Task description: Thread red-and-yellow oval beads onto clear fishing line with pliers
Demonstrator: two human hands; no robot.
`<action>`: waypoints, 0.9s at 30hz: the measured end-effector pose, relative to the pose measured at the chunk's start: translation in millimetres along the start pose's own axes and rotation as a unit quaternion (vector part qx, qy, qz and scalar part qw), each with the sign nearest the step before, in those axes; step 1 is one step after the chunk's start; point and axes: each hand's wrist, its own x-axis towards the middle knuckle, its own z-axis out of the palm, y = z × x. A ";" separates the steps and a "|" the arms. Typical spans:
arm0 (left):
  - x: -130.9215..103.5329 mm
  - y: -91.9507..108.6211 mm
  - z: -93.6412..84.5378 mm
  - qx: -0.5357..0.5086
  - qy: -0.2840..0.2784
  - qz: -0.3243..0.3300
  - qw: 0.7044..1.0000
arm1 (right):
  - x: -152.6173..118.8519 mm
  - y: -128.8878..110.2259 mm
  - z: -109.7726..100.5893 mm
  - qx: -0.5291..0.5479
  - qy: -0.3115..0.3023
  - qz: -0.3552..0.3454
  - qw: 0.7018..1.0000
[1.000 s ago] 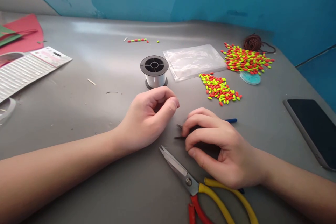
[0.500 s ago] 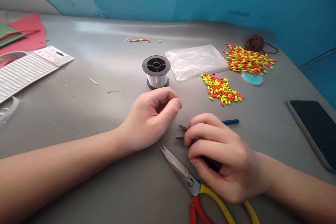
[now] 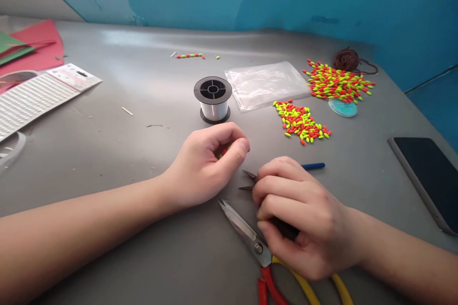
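My left hand (image 3: 211,164) is curled closed on several red and green beads (image 3: 224,151), which show between its thumb and forefinger. Just behind it stands a spool of clear line (image 3: 213,100) with black flanges. My right hand (image 3: 300,214) has its fingers bent over a dark tool, whose two pointed tips (image 3: 249,175) stick out to the left; the rest lies hidden under the palm. Scissors (image 3: 246,233) with red and yellow handles lie below that hand, partly covered by it. A blue stick (image 3: 314,166) pokes out behind the right knuckles.
Two bead piles (image 3: 302,121) (image 3: 339,81) lie at the right, near a clear plastic bag (image 3: 266,85), a turquoise disc (image 3: 343,107) and brown cord (image 3: 346,59). A phone (image 3: 429,176) rests far right. A white card (image 3: 39,97) and coloured sheets (image 3: 39,47) are at the left.
My left hand has shifted slightly right and turned a little, so more of the beads inside it show. My right hand has moved slightly, its fingers still bent over the dark tool.
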 end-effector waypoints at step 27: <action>-4.4 -1.0 0.8 0.008 -0.111 0.071 0.991 | 2.1 15.4 -1.6 -0.098 0.198 0.132 0.966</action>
